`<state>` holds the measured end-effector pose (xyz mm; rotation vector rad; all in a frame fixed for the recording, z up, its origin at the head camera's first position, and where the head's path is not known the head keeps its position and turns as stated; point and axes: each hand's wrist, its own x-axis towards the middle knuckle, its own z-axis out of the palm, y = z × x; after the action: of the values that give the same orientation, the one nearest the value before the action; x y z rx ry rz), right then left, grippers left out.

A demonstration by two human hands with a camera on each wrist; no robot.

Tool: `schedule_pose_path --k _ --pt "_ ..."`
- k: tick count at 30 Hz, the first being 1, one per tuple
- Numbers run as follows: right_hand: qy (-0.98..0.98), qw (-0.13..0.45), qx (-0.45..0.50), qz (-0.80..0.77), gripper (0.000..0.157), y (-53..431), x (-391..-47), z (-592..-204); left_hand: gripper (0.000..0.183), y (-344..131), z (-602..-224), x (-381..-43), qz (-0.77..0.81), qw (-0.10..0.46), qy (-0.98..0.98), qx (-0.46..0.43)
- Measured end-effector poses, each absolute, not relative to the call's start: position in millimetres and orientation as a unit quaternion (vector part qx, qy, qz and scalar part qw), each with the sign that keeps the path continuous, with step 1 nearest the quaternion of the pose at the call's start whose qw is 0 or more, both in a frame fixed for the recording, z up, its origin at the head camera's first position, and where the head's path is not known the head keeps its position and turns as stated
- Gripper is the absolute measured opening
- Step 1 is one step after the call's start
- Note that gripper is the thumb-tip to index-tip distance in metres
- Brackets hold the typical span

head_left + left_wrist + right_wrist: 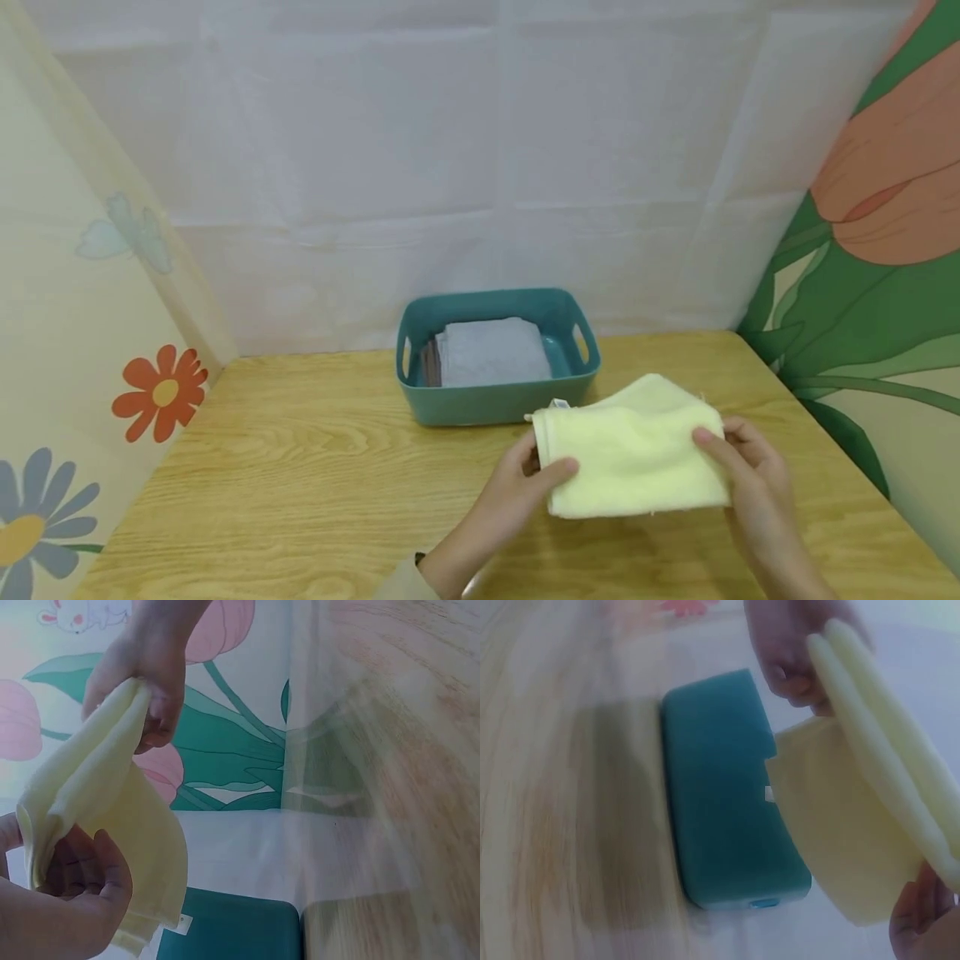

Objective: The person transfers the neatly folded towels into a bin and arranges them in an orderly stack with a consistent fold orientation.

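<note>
A folded pale yellow towel [637, 458] is held up between both hands, in front of the basket's right side. My left hand [517, 483] pinches its left edge, thumb on the near face and fingers behind. At the opposite edge, my right hand [757, 483] grips the cloth the same way. In the left wrist view the towel [97, 765] shows its folded layers, with a looser layer hanging and a small white tag [181, 924] at its border. The right wrist view shows the folded towel [885, 750] stretched between the two hands.
A teal basket [480, 407] with handle holes stands at the back of the wooden table [300, 483]. Inside it are a folded light grey cloth [495, 352] and a brown cloth [431, 363] at its left. A white sheet [375, 167] hangs behind; flower-printed panels flank the table.
</note>
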<state>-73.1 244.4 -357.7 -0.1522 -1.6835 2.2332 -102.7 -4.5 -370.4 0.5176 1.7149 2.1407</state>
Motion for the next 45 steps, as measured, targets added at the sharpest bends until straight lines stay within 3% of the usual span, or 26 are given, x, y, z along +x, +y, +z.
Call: schedule_pose_path --k 17,24,30,45 --pt "-0.614 0.156 -0.023 0.773 0.014 211.2 -77.4 -345.7 0.045 -28.2 -361.2 -109.0 0.774 0.141 0.606 0.116" --pt "-0.644 0.141 -0.025 0.751 0.003 194.0 -87.3 -331.0 0.043 -49.6 -354.4 -111.7 0.752 0.113 0.639 0.117" --pt "-0.71 0.126 -0.014 0.692 0.016 182.8 -102.3 -315.2 0.042 -65.4 -345.9 -116.0 0.743 0.086 0.656 0.101" --pt "-0.713 0.124 0.027 0.69 0.02 168.7 -139.1 -300.6 0.04 -82.0 -326.3 -137.4 0.712 0.045 0.694 0.097"
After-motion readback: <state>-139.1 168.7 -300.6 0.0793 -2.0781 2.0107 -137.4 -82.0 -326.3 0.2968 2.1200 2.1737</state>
